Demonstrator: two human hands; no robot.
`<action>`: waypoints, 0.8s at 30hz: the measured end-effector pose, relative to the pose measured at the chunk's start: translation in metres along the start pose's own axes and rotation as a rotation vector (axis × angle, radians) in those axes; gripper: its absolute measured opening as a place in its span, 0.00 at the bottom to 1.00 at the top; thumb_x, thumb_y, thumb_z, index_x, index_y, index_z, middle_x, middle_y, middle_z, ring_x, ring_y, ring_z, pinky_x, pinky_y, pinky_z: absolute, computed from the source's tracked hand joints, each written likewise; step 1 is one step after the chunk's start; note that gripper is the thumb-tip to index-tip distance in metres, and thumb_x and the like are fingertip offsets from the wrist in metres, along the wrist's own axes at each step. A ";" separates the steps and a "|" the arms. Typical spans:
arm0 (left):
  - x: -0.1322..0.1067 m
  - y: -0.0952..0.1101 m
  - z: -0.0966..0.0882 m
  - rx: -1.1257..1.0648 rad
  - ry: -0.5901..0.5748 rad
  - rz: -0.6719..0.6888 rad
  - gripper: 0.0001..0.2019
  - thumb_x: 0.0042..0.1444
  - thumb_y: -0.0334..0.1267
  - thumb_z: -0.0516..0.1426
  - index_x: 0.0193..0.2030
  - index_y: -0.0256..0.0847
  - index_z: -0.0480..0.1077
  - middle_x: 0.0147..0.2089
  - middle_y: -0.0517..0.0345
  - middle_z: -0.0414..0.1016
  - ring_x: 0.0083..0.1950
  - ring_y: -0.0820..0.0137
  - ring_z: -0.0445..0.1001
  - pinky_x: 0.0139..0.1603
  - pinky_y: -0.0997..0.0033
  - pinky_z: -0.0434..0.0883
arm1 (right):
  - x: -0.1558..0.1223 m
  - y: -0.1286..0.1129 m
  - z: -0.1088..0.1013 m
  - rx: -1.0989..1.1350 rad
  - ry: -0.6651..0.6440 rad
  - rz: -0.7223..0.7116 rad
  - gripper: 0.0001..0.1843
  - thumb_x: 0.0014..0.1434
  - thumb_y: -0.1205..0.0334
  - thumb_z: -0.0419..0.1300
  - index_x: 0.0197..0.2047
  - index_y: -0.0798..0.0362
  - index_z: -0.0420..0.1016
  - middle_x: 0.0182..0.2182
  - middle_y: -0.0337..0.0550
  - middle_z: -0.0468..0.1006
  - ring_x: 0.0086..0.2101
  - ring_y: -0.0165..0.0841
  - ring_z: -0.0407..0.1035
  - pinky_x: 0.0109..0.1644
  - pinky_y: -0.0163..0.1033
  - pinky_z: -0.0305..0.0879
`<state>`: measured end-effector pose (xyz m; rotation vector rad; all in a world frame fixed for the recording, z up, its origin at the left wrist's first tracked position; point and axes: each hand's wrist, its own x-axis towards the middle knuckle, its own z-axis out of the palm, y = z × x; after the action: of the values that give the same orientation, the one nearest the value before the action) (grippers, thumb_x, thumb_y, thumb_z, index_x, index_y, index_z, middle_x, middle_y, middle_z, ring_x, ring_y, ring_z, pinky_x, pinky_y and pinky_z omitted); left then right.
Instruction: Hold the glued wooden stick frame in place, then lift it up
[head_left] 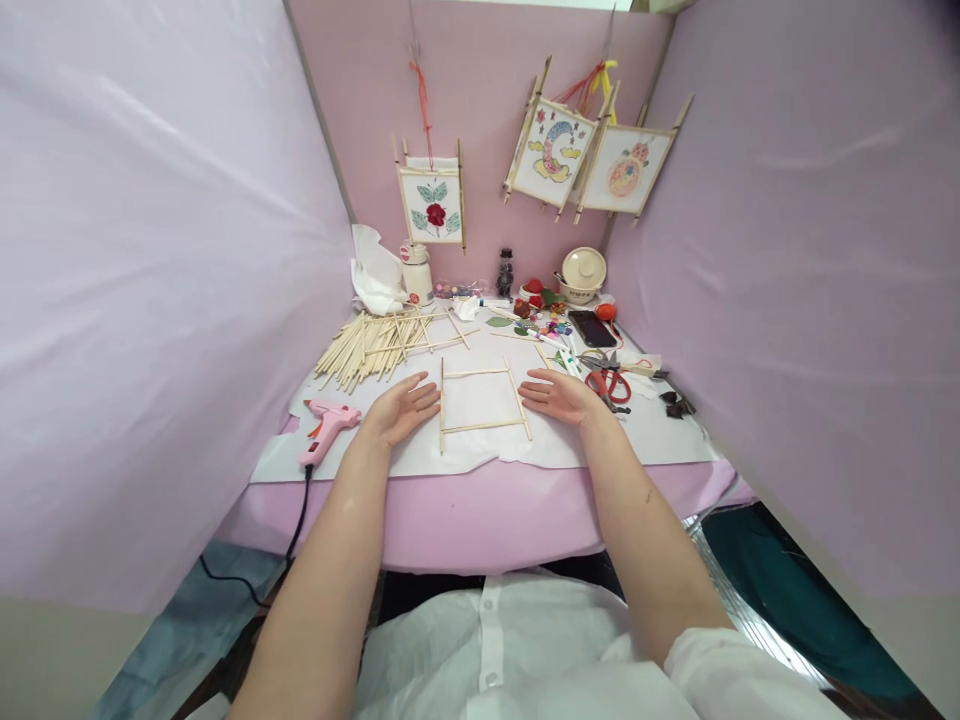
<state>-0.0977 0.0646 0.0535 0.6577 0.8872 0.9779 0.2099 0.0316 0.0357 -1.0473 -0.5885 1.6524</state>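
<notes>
My left hand (401, 410) and right hand (559, 395) lie open and empty near the desk's front edge, with fingertips at either side of the stick frame (484, 427), which lies flat between them. The glue gun (326, 425) is toward the front left corner, and the scissors (609, 383) are just right of my right hand. Farther back, the stick pile (375, 345) is on the left and the phone (592, 328) on the right.
</notes>
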 end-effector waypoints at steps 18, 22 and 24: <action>-0.006 -0.001 0.002 0.073 -0.056 0.016 0.26 0.61 0.35 0.55 0.66 0.38 0.58 0.65 0.33 0.60 0.63 0.58 0.66 0.64 0.57 0.62 | 0.004 0.004 0.000 -0.035 0.018 0.013 0.15 0.56 0.64 0.62 0.47 0.54 0.70 0.49 0.57 0.73 0.51 0.39 0.70 0.53 0.44 0.70; -0.006 -0.001 0.001 0.067 -0.065 0.018 0.26 0.61 0.34 0.55 0.65 0.38 0.58 0.66 0.33 0.59 0.64 0.57 0.65 0.64 0.57 0.62 | 0.004 0.004 0.000 -0.034 0.015 0.016 0.15 0.56 0.64 0.62 0.47 0.54 0.70 0.50 0.58 0.72 0.51 0.38 0.70 0.54 0.45 0.69; -0.006 -0.001 0.001 0.068 -0.068 0.016 0.26 0.61 0.35 0.55 0.66 0.38 0.58 0.66 0.33 0.58 0.64 0.57 0.64 0.63 0.57 0.63 | 0.003 0.004 0.001 -0.031 0.016 0.013 0.15 0.56 0.64 0.62 0.47 0.54 0.70 0.50 0.58 0.72 0.51 0.39 0.70 0.54 0.44 0.69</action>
<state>-0.0980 0.0588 0.0556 0.7526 0.8586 0.9380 0.2073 0.0333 0.0321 -1.0882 -0.5998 1.6497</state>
